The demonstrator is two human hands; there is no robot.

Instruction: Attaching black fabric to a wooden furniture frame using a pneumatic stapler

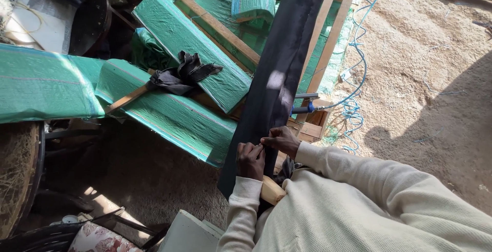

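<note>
A long strip of black fabric [284,62] runs from the top of the view down toward me, draped over a wooden frame [328,37]. My left hand [250,160] pinches the fabric's near edge, fingers closed on it. My right hand [281,140] grips the same edge right beside it, the two hands touching. A pale wooden handle [271,190] pokes out near my left cuff, tucked against my cream sweater; what it belongs to is hidden.
Green-wrapped cushions [179,113] on wooden frames lie to the left, with a crumpled black cloth scrap [182,75] on top. A blue coiled hose [356,67] trails over the sandy ground at right. A floral cushion [97,239] and white board [187,234] sit at the bottom.
</note>
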